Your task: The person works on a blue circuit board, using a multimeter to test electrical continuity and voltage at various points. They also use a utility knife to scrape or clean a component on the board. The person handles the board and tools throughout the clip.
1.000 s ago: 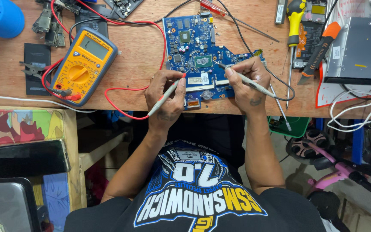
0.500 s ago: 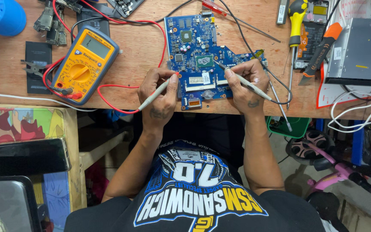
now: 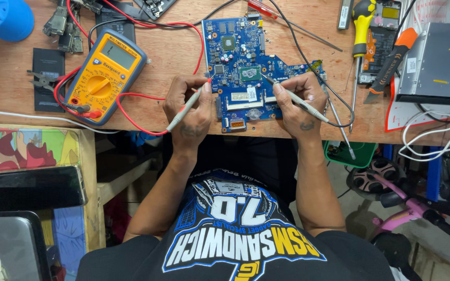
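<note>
— Right, what's biggest from where you sit?

— Well, I see the bench [image 3: 183, 57] first, its near edge running just under both wrists. On it the blue board [image 3: 246, 67] lies flat, its lower edge close to that bench edge.

— Room at the sides?

— Some bare wood left of the board, up to the yellow meter [image 3: 105, 75], which sits tilted near the edge with red leads looping off it. Right of the board it's tighter: a black lead, a thin tool overhanging the edge, then a screwdriver [image 3: 360, 26] and a grey metal box [image 3: 433, 62].

— And the hands?

— My left hand [image 3: 191, 109] is curled, fingers pinched on a grey probe [image 3: 186, 109] whose tip reaches the board's left edge. My right hand [image 3: 298, 104] pinches the other probe [image 3: 292, 96], tip on the board beside the silver chip [image 3: 249, 73]. Both hands rest at the board's lower corners, well apart from each other.
</note>
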